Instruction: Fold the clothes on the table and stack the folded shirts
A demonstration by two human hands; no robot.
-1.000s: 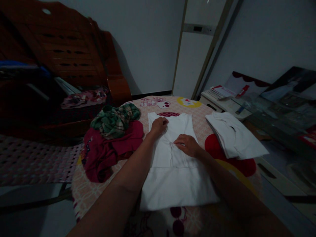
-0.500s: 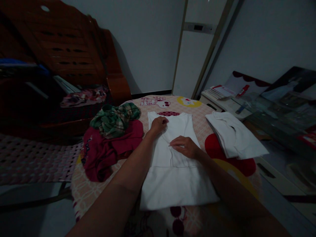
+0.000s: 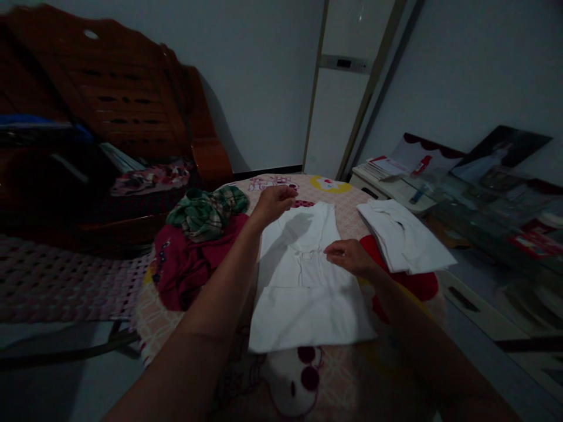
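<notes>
A white garment (image 3: 310, 319) lies flat on the round table in front of me, its lower part folded up in a band and a drawstring-like gather at its middle. My left hand (image 3: 275, 204) is raised over the garment's far left part, fingers loosely bent and holding nothing; its shadow falls across the cloth. My right hand (image 3: 350, 257) hovers by the garment's right side near the gather, fingers half curled with nothing visible in them. Whether its fingertips touch the cloth I cannot tell.
Left on the patterned tablecloth (image 3: 334, 375) lie a dark red garment (image 3: 189, 275) and a green plaid cloth (image 3: 206, 211). Folded white clothes (image 3: 402, 237) are stacked at the right. Beyond stand a wooden bench (image 3: 132, 99), a woven seat (image 3: 65, 281) and a glass-topped cabinet (image 3: 484, 205).
My left hand has lifted off the white garment, up and away. My right hand has shifted right from the gather toward the garment's edge. The view has tilted slightly.
</notes>
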